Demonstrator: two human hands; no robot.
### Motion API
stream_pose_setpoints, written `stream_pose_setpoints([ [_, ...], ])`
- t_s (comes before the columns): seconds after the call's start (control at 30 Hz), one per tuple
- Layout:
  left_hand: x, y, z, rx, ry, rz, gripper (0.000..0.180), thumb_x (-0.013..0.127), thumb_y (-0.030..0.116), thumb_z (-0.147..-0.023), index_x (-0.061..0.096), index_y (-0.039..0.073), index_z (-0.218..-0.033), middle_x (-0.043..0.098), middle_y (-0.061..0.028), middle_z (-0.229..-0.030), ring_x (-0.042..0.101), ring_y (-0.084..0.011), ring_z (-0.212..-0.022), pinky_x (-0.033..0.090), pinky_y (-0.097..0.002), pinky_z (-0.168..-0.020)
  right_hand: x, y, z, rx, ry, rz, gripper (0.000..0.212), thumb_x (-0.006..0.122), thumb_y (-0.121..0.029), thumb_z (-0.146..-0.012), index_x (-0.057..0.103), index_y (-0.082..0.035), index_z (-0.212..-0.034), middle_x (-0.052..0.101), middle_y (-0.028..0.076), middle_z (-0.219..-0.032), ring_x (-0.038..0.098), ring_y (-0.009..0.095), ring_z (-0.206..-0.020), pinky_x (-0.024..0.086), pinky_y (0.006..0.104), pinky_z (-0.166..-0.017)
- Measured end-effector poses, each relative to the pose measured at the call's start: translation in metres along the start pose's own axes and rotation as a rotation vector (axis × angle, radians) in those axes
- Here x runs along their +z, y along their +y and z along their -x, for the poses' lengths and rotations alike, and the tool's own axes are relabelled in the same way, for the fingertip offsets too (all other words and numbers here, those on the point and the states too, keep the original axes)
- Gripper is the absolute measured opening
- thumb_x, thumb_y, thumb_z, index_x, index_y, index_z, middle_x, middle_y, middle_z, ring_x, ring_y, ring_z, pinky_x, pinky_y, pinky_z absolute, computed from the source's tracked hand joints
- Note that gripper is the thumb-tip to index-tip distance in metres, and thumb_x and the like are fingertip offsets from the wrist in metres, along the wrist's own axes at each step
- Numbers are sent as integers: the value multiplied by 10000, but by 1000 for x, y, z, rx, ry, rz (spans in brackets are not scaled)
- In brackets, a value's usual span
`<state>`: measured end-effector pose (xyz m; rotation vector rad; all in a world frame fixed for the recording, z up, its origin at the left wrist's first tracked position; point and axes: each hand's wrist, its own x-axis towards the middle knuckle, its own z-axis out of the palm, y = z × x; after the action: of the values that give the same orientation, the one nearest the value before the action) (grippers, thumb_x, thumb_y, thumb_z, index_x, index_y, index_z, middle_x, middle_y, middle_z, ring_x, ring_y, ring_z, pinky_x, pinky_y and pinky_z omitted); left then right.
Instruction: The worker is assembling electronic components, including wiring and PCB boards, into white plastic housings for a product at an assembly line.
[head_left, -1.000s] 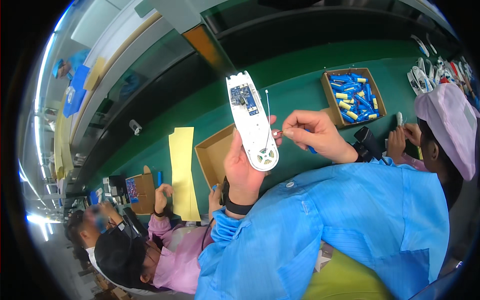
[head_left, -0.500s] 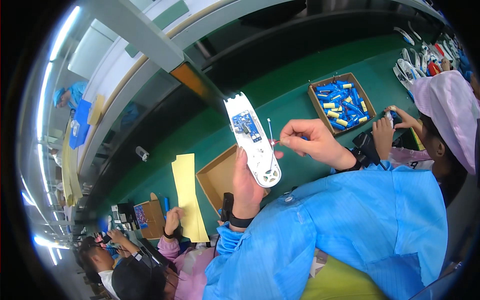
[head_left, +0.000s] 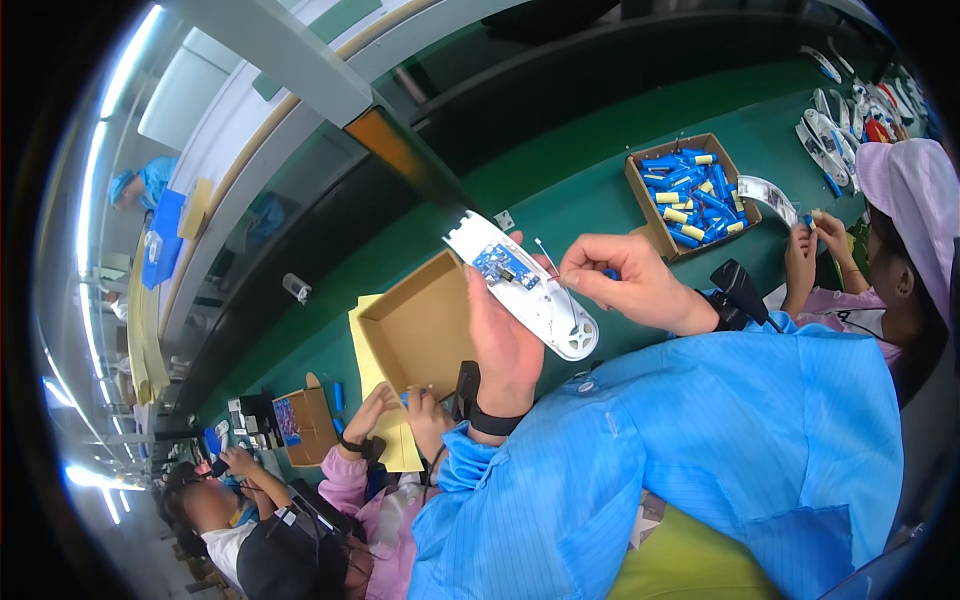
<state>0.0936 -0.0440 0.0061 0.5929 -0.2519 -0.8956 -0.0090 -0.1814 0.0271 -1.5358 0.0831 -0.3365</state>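
A long white plastic housing (head_left: 545,318) with a blue circuit board (head_left: 505,268) lies across my left hand (head_left: 500,345), its fingers behind and thumb along the near edge. The rounded end with a spoked round opening (head_left: 578,340) points toward me, tilted right. My right hand (head_left: 635,285) pinches a thin wire at the housing's right edge, beside the board. Another thin lead with a white tip (head_left: 540,244) sticks up just left of those fingertips. Something blue shows partly behind my right fingers; its kind is hidden.
A carton of blue cylindrical batteries (head_left: 690,200) stands at the back right. Left of the housing is an open carton (head_left: 420,320) over yellow sheets (head_left: 365,340). Co-workers' hands (head_left: 800,250) handle a white shell on the right; others (head_left: 400,415) are close on the left. White shells (head_left: 825,140) lie far right.
The housing has turned, its rounded end swinging right, and my left hand moved slightly right with it. A co-worker's hands on the left came nearer, and the one on the right now holds a white shell.
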Motion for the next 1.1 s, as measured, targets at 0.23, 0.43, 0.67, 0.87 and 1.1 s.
stream_pose_setpoints([
  [0.23,6,2,-1,88,189,76,421,338,389,-986,471,72,-1229,537,-141,-1210,558,-276,-1022,464,-443,-901,1,12,-5,-30,199,188,123,655,-65,-800,583,6,-870,533,-5,-681,502,33,-648,427,200,-588],
  [0.43,8,-3,2,35,43,102,420,339,377,-988,451,63,-1242,525,-147,-1222,542,-265,-1070,452,-429,-925,13,28,-21,-118,362,-17,189,704,-68,-753,580,-9,-882,531,4,-759,452,12,-570,388,176,-520],
  [0.67,15,-8,2,110,181,44,392,395,334,-980,468,31,-1218,533,-143,-1203,535,-232,-1080,447,-408,-932,14,25,-21,-42,332,176,165,692,-59,-768,582,-6,-878,580,10,-735,507,25,-582,416,197,-509],
  [0.87,16,-5,4,70,228,-202,213,655,111,-846,580,-12,-1003,607,-80,-884,603,-161,-817,487,-294,-748,14,30,-19,-126,263,-5,107,666,-68,-798,604,6,-843,589,26,-698,519,40,-607,424,212,-534],
  [1.1,14,-6,6,116,353,-262,179,675,60,-799,601,-2,-950,624,-66,-840,613,-152,-775,493,-284,-707,13,21,-17,-207,135,269,86,647,-2,-782,615,12,-860,600,61,-775,551,96,-656,436,230,-558],
])
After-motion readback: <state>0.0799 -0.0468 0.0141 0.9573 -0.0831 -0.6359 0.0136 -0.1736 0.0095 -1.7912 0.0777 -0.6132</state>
